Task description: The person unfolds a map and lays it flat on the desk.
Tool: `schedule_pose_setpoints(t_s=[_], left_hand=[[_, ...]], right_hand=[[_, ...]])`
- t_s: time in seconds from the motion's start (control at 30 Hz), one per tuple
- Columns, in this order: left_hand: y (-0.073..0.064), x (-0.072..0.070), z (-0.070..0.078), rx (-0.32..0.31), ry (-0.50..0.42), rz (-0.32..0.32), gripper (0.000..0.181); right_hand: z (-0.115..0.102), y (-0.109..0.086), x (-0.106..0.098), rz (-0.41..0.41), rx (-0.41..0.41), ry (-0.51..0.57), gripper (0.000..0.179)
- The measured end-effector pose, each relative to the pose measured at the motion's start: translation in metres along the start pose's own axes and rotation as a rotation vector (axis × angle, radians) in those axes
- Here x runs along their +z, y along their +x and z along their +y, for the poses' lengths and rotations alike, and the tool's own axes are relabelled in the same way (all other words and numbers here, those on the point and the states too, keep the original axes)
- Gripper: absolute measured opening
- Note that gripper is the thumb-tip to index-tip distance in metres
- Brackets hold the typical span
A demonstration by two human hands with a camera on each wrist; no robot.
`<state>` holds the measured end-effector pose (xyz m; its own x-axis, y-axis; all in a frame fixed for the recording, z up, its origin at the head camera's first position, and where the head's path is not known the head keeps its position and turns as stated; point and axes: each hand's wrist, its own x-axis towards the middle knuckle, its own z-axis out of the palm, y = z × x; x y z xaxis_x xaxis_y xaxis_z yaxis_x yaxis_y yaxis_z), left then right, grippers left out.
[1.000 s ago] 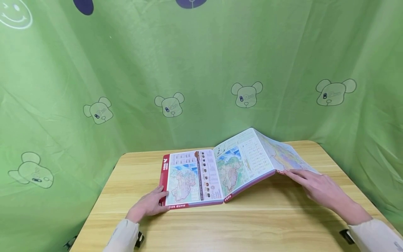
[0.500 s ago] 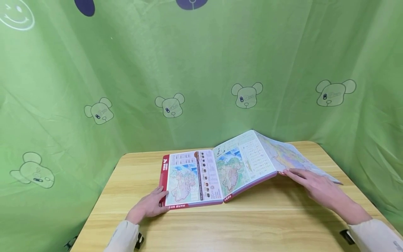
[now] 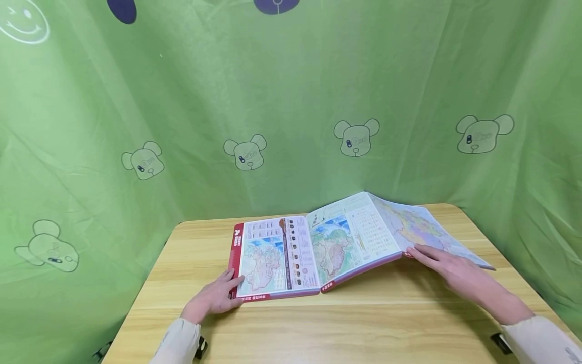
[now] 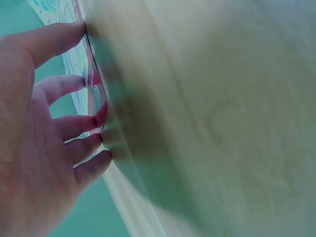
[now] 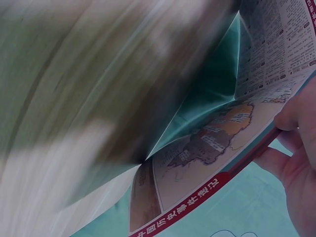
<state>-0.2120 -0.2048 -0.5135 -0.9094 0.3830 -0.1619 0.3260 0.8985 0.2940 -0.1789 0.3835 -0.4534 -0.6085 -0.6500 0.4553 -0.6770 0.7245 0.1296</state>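
Note:
A fold-out map point(image 3: 263, 265) with red-edged panels lies across the table in the head view. Its left panel is flat; the middle panel slopes up to a ridge, and the right panel slopes down from it. My left hand point(image 3: 213, 297) rests at the near left corner, fingers spread and fingertips on the edge, as the left wrist view also shows. At the near end of the ridge, my right hand point(image 3: 464, 278) pinches the map's edge between thumb and fingers. In the right wrist view, printed undersides of the raised panels show beside the right hand point(image 5: 301, 148).
The wooden table point(image 3: 291, 333) has rounded far corners. Close behind it hangs a green curtain point(image 3: 291, 76) with bear-head prints. Dark straps sit at both wrists, below pale sleeves point(image 3: 177, 341).
The ridge between the middle and right panels has sunk a little. The right panel's outer corner has swung out to the right and down. My left hand has stayed nearly still.

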Motion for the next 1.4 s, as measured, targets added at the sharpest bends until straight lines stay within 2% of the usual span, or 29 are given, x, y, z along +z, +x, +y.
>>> schedule_pose_setpoints(t_s=[0.17, 0.5, 0.87, 1.1, 1.4], left_hand=[[0.002, 0.006, 0.001, -0.018, -0.007, 0.012, 0.065], [0.008, 0.013, 0.004, -0.055, -0.020, 0.040, 0.069], [0.014, 0.020, 0.007, -0.087, 0.000, 0.055, 0.070], [0.017, 0.025, 0.011, -0.100, 0.019, 0.065, 0.071], [0.019, 0.020, 0.016, -0.123, -0.013, 0.053, 0.076]], right_hand=[[0.003, -0.003, 0.005, -0.041, 0.027, 0.006, 0.082], [0.010, -0.011, 0.016, -0.095, 0.048, 0.009, 0.073], [0.018, -0.018, 0.032, -0.085, 0.020, 0.008, 0.068], [0.023, -0.023, 0.040, -0.131, 0.032, -0.002, 0.068], [0.031, -0.019, 0.040, -0.202, 0.039, 0.035, 0.065]])
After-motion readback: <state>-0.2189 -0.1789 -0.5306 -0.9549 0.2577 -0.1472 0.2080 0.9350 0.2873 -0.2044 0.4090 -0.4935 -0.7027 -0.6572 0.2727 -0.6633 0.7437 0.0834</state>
